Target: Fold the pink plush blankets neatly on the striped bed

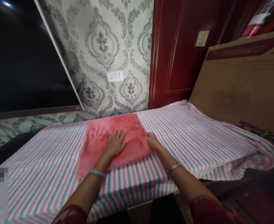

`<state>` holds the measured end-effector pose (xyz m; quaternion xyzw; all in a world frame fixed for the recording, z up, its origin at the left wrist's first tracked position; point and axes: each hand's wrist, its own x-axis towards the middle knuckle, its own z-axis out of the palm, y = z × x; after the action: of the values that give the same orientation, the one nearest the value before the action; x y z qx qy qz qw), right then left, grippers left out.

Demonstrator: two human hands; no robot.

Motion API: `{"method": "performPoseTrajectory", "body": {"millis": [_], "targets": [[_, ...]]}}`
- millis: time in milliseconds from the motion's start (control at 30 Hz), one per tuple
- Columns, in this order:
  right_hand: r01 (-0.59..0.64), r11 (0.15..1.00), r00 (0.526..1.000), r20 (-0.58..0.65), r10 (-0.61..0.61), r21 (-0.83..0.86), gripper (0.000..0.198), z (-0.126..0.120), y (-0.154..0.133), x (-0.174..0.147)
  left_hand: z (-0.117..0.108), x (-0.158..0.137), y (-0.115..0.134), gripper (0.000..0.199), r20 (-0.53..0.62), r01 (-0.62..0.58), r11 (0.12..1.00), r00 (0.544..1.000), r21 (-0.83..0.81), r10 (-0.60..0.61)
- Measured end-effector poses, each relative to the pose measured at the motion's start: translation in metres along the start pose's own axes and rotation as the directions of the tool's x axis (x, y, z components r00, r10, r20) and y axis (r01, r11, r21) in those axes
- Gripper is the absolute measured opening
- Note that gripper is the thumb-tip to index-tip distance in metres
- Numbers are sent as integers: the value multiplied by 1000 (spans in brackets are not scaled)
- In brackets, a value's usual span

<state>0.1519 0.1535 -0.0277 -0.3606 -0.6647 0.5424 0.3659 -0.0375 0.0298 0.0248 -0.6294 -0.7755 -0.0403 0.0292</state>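
Observation:
A fluffy coral-pink cloth (pixel 132 127) lies spread on a striped sheet (pixel 53 152) in pink, grey and white. My left hand (pixel 116 142) rests flat on the middle of the pink cloth, fingers spread. At the cloth's right edge my right hand (pixel 152 140) is closed, its fingers curled around the edge and partly hidden. Faint finger-like dents mark the pile to the left of my left hand. The cloth's lower left corner lies close to my left forearm.
A large dark screen (pixel 27 62) stands at the left, before a patterned wall (pixel 102 40) with a paper label (pixel 115 76) reading 277. A dark red door panel (pixel 171 53) is behind. A big cardboard box (pixel 241 84) leans at the right, with a bottle (pixel 259 18) above it.

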Motion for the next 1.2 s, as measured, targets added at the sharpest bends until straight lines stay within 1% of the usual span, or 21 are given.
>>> {"method": "performPoseTrajectory", "body": {"millis": [100,167,233,267,333,400,467,500,533,600,667,733,833,900,1000,1133,1200], "targets": [[-34,998,999,-40,36,44,34,-5,2,-12,-3,-1,1,64,18,0,1000,1000,-1,0],[-38,997,998,-44,41,63,36,-7,2,-20,-6,-8,-5,63,36,-17,1000,999,-21,18],[-44,993,999,-9,45,107,37,-9,0,-24,-8,-20,-18,60,33,-19,999,999,-38,20],[-55,988,998,23,52,142,36,-10,-1,-24,-9,-28,-28,57,12,4,999,1000,-39,-4],[-95,973,994,76,81,209,35,-11,-6,-20,-8,-45,-54,52,-78,96,995,992,-38,-99],[-142,962,987,104,121,232,34,-13,-12,-12,-8,-59,-82,50,-195,203,977,958,-68,-213],[-179,966,980,115,160,187,35,-15,-18,0,-9,-67,-107,47,-287,293,945,902,-143,-323],[-198,969,976,123,181,150,35,-15,-21,6,-12,-69,-117,46,-308,340,918,868,-205,-390],[-218,970,970,130,204,106,35,-15,-24,12,-14,-68,-125,43,-305,392,878,830,-274,-466],[-250,968,961,131,245,25,34,-14,-29,24,-21,-62,-137,37,-248,476,786,768,-395,-590],[-266,964,955,129,266,-22,33,-10,-33,34,-26,-53,-143,31,-176,519,722,743,-458,-646],[-259,965,957,125,261,-33,30,-5,-36,43,-29,-43,-146,30,-153,522,709,744,-474,-650],[-217,976,972,80,219,-37,28,1,-34,51,-27,-37,-146,38,-176,498,703,739,-508,-650],[-185,982,982,33,186,-37,29,3,-30,54,-24,-40,-145,41,-198,473,703,738,-532,-646],[-158,987,987,-20,158,-28,33,3,-25,54,-22,-51,-143,41,-215,435,702,744,-565,-633],[-149,989,989,-24,149,9,37,2,-27,41,-28,-67,-144,39,-207,378,705,778,-600,-593],[-148,988,988,44,146,45,40,-2,-30,27,-30,-78,-146,47,-179,347,701,809,-623,-560]]}}
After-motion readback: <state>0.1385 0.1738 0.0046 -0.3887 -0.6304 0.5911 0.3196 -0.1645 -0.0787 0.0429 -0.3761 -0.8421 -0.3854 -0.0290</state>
